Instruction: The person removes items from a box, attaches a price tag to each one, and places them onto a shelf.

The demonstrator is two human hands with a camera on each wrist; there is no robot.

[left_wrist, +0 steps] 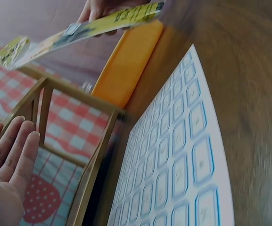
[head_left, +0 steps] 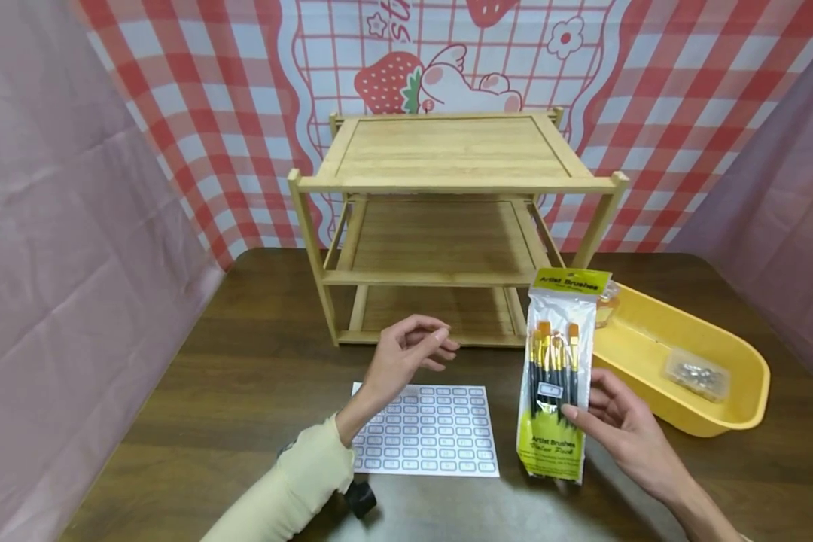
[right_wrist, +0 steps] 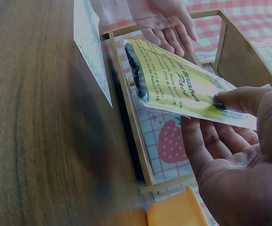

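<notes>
My right hand pinches a clear and yellow pack of artist brushes by its right side, thumb on the front and fingers behind. The pack is tilted upright, its brushes bristle end up, and a small blue-edged label is stuck on its front. In the right wrist view the pack's yellow lower end points away from the hand. Over the far edge of a sheet of labels hovers my left hand, fingers loosely bent and holding nothing. The sheet lies flat on the table with rows of blue-edged labels.
A three-tier wooden shelf stands at the back of the table. To the right, a yellow basin holds a clear box of small metal pieces and another clear packet. A small black object lies beside the left sleeve.
</notes>
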